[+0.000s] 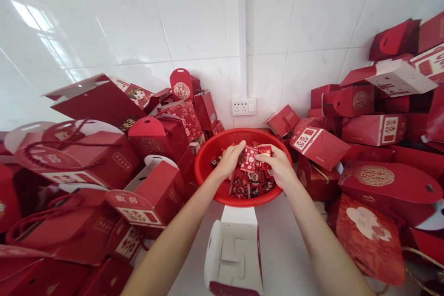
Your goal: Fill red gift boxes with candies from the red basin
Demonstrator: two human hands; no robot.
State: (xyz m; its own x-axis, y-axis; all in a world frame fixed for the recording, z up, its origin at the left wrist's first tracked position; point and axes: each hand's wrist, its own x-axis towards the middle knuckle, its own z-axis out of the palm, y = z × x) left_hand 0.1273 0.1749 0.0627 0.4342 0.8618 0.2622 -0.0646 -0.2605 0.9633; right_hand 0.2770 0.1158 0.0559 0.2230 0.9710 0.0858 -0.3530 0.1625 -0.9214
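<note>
Over a red plastic basket (201, 171), both of my hands are closed on small wrapped sweets. My left hand (229, 162) grips a red candy packet with white dots (249, 159) along its left edge. A shiny red candy packet (265, 151) is pinched in my right hand (279, 166), whose thumb reaches the edge of the dotted one. Beneath them, many red wrapped candies (252, 178) lie in the basket. An opened gift box (232, 254) with a white inside stands in front of the basket, between my forearms, and no candy shows in it.
Red gift boxes (152, 189) with cord handles are piled on the left. More red boxes (321, 145) are heaped on the right, close to the basket and my right forearm. Behind rises a white tiled wall with a socket (243, 106). The tabletop (284, 240) is grey.
</note>
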